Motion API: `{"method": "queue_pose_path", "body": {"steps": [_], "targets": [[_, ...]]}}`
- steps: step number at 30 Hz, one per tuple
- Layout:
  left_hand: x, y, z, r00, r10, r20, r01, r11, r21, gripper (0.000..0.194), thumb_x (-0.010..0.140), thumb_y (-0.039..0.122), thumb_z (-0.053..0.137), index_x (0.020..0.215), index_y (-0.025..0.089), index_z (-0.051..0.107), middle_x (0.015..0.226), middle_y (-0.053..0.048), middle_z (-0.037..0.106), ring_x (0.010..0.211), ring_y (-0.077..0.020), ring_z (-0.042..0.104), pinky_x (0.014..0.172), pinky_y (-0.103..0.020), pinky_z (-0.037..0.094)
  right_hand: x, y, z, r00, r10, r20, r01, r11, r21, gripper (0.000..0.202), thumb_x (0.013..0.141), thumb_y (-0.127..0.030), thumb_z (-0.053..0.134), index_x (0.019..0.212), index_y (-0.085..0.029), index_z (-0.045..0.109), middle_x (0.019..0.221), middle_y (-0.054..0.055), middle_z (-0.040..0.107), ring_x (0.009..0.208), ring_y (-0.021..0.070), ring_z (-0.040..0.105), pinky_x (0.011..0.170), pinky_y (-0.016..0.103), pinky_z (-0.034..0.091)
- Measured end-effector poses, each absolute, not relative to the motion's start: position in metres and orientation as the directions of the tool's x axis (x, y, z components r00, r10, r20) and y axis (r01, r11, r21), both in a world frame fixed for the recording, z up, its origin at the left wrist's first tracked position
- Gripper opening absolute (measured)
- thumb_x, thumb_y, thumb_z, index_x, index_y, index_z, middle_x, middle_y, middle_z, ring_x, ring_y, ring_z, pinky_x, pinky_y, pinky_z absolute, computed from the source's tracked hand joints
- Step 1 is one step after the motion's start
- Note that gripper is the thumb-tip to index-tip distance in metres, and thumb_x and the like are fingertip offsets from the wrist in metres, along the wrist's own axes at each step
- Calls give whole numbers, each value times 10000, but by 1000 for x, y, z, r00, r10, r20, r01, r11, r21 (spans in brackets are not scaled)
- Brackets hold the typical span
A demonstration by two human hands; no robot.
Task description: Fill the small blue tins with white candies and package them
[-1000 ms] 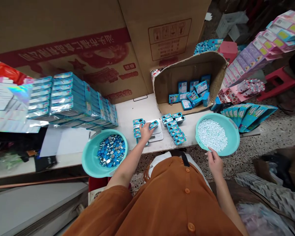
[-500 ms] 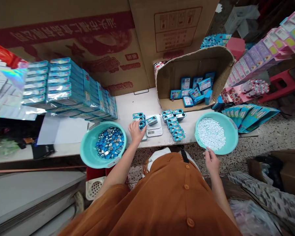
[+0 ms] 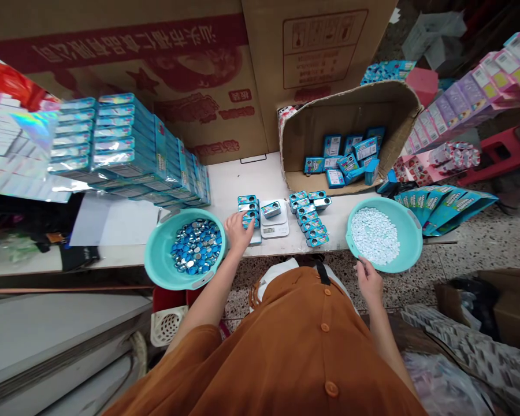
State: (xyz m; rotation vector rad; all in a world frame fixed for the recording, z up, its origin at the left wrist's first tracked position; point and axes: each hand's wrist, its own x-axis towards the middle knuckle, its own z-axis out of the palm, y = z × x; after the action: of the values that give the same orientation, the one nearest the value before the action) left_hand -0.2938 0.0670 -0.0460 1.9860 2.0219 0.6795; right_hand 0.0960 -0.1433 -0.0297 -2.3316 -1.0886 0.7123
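A tin (image 3: pixel 271 210) sits on the scale (image 3: pixel 281 229) on my white tabletop (image 3: pixel 225 186), carton (image 3: pixel 195 136) behind, speckled floor (image 3: pixel 463 245) below. My left hand (image 3: pixel 240 232) is by more tins (image 3: pixel 248 199), my right hand (image 3: pixel 370 281) by a teal basin (image 3: pixel 409 249); I cannot tell whether either grips.

hands (image 3: pixel 238 233) 2 | basins (image 3: pixel 158 248) 2 | scale (image 3: pixel 279 227) 1 | shirt buttons (image 3: pixel 325 327) 3

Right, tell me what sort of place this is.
Probably a small packing workshop: a digital scale on the white table carries one small blue container, a basin holds many white pellets, and blue packs stand stacked in front of a large carton.
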Motion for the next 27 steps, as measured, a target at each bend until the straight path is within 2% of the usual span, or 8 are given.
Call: {"method": "queue_pose_path", "body": {"steps": [7,13,20,23,27], "targets": [[-274,93,-49,156,980,126,881,-196,431,446,806,399,561,1203,199,528,1218,-118,562,1231,-299,402,1057,-436,230,95,-154,-30,571,784,-244,538,-582,-609,548,846,-536,400,1190,-161,603,951,125,713,831,244,650,782,355,466],[-262,120,-52,238,968,78,897,-250,364,523,778,404,577,1244,183,496,1263,-128,528,1236,-312,389,1075,-450,202,97,-172,-24,644,723,-249,477,-634,-609,546,849,-521,405,1205,-154,597,897,122,721,827,242,657,784,353,470],[-254,136,-70,369,929,-15,910,-357,212,605,735,416,613,1255,134,486,1276,-175,517,1259,-358,341,1065,-496,178,92,-189,-23,682,692,-236,481,-668,-568,570,844,-537,387,1202,-148,598,872,118,719,779,241,657,732,351,469],[-248,142,-73,383,922,-64,912,-366,185,474,737,407,602,1125,135,577,1223,-178,554,1223,-368,365,1045,-512,194,91,-191,-21,688,687,-236,463,-665,-586,560,847,-531,385,1187,-145,605,871,120,720,775,233,656,735,345,469],[-243,143,-67,372,917,-141,916,-338,217,274,740,360,576,929,172,639,1026,-149,644,1104,-343,468,991,-491,273,95,-196,-25,705,669,-235,428,-666,-611,550,844,-531,399,1190,-152,600,882,116,714,769,223,648,741,349,474]]}}
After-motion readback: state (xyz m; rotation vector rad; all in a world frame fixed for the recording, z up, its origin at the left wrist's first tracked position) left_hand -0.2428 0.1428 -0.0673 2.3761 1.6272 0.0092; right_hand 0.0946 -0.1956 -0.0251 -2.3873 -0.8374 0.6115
